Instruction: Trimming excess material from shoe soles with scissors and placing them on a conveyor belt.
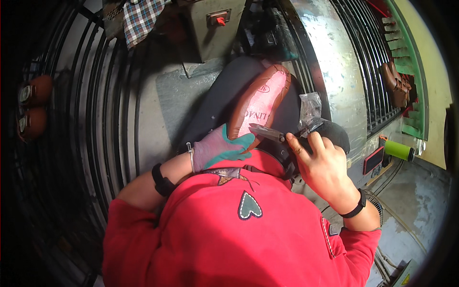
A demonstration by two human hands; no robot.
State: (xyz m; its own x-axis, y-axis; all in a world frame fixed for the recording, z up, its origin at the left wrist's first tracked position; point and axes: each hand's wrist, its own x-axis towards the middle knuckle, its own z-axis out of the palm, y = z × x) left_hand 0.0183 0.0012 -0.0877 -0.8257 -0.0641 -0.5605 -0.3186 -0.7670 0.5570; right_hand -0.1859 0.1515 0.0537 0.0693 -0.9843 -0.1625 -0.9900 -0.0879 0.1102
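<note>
A brown leather shoe upper [235, 114] lies sole side up across my lap, its underside covered by a pink insole [262, 103] with dark printing. My left hand [222, 147], in a grey-pink glove with green fingers, grips its near end. In my bare right hand [321, 165] is a pair of scissors [267, 132], fingers closed around the handles. The metal blades point left, over the near end of the insole. Whether the blades touch the leather I cannot tell. Part of the handles is hidden by my fingers.
A metal-topped surface [337, 52] runs along the right, with clear plastic [310, 106] beside my thigh. Barred racks stand on both sides, brown shoes [36, 107] on the left one. Ahead is a grey machine housing [213, 33] with a red switch. A phone [373, 160] and green cylinder [397, 149] lie right.
</note>
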